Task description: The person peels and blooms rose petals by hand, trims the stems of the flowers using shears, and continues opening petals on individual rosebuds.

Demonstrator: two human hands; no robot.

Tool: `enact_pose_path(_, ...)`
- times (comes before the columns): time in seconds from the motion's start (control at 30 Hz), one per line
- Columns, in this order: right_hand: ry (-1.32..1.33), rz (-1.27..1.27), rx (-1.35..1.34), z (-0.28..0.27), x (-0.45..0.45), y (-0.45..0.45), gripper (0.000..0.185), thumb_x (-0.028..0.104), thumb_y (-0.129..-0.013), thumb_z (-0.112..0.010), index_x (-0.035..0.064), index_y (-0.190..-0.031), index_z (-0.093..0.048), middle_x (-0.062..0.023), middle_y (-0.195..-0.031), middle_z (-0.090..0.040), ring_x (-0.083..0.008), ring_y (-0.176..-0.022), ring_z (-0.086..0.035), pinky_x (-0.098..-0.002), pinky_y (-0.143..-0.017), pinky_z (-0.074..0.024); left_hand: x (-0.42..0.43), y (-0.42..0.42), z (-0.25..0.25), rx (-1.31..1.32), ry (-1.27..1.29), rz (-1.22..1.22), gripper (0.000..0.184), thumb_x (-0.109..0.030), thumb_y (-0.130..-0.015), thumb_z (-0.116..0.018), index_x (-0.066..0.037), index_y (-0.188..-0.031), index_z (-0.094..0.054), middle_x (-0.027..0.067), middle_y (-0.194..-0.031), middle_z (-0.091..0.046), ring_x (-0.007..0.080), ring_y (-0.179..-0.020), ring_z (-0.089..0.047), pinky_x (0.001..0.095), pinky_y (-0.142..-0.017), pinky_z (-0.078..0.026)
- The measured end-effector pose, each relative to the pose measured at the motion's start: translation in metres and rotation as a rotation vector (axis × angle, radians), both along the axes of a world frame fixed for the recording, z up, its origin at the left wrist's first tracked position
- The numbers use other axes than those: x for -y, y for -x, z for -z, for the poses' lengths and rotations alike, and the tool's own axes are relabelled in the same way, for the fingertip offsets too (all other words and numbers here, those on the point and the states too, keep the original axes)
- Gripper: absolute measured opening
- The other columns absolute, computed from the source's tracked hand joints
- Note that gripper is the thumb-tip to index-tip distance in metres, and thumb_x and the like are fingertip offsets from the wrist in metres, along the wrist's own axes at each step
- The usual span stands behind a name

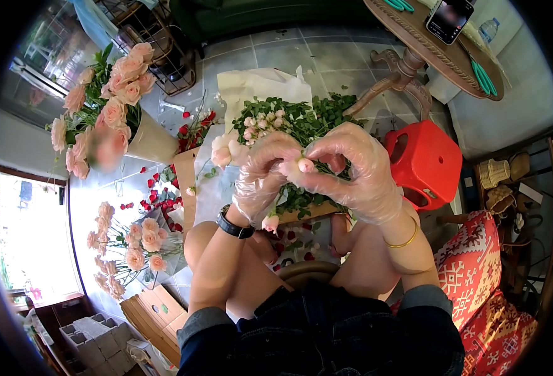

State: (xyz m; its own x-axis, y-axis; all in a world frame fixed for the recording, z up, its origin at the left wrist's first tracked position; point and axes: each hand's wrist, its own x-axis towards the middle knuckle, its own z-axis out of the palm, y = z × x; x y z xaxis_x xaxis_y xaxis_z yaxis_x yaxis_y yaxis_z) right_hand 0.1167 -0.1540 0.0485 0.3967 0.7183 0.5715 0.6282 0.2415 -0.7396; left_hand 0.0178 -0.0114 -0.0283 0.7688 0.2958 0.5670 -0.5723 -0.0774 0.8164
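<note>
A small pale pink rosebud (306, 165) is held up in front of me between the fingertips of both hands. My left hand (265, 169), in a clear plastic glove, pinches it from the left. My right hand (358, 169), gloved the same way, has thumb and fingers curled in on it from the right. Beneath my hands lie leafy green rose stems (333, 113) with a cluster of small pink roses (265, 122). A larger pale rose (226, 150) shows beside my left hand, and another pink bud (270, 223) hangs below it.
At left, a white bucket (154, 141) holds peach roses (126, 81), with more peach roses (145, 243) below. Red petals (160, 194) litter the tiled floor. A red plastic stool (423, 163) and a wooden table (414, 31) carrying a phone (450, 20) stand right.
</note>
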Motion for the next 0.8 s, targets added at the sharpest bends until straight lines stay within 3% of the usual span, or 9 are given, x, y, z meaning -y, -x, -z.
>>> enact_pose_path(0.4,0.092,-0.026,-0.086,0.004,0.001,-0.008,0.012,0.01,-0.075,-0.064,0.0045,-0.084,-0.059,-0.0049,-0.071,-0.048,-0.0131,-0.059,-0.046,-0.0241,-0.055,-0.039,0.003,-0.001,-0.01,-0.007,0.123,-0.017,0.017,-0.015,-0.08,-0.063,-0.007,-0.094,-0.058,0.0089,-0.092,-0.054,0.0195,-0.085,-0.052,0.0296,-0.073,-0.043)
enact_pose_path(0.47,0.141,-0.068,-0.191,0.006,0.0,-0.009,0.011,0.008,-0.075,-0.062,0.0034,-0.084,-0.059,-0.0046,-0.072,-0.049,-0.0127,-0.064,-0.049,-0.024,-0.058,-0.0402,-0.001,-0.002,-0.016,-0.021,-0.119,-0.094,0.016,-0.016,-0.077,-0.065,-0.005,-0.088,-0.059,0.0081,-0.086,-0.055,0.0189,-0.08,-0.053,0.0288,-0.069,-0.043)
enact_pose_path(0.7,0.168,-0.198,-0.438,0.015,-0.001,-0.012,0.013,0.01,-0.076,-0.064,0.0015,-0.084,-0.058,-0.0015,-0.076,-0.052,-0.0086,-0.069,-0.049,-0.0221,-0.061,-0.0418,-0.001,-0.001,-0.019,-0.07,-0.122,-0.132,0.016,-0.016,-0.075,-0.067,-0.004,-0.083,-0.061,0.0074,-0.082,-0.056,0.0179,-0.076,-0.053,0.0277,-0.065,-0.044)
enact_pose_path(0.77,0.241,-0.253,-0.685,0.01,0.0,-0.01,0.013,0.011,-0.078,-0.065,0.0008,-0.083,-0.059,0.0,-0.075,-0.053,-0.0061,-0.065,-0.048,-0.0195,-0.058,-0.0406,0.0,-0.001,-0.019,-0.093,-0.091,-0.117,0.015,-0.015,-0.075,-0.067,-0.003,-0.083,-0.061,0.0077,-0.082,-0.056,0.0176,-0.076,-0.053,0.0274,-0.065,-0.044)
enact_pose_path(0.8,0.241,-0.253,-0.685,0.007,0.001,-0.01,0.013,0.011,-0.078,-0.065,0.0008,-0.083,-0.059,0.0,-0.075,-0.053,-0.0061,-0.065,-0.048,-0.0195,-0.058,-0.0406,-0.001,-0.001,-0.019,-0.093,-0.092,-0.117,0.015,-0.015,-0.075,-0.067,-0.003,-0.083,-0.061,0.0077,-0.082,-0.056,0.0176,-0.076,-0.053,0.0274,-0.065,-0.044)
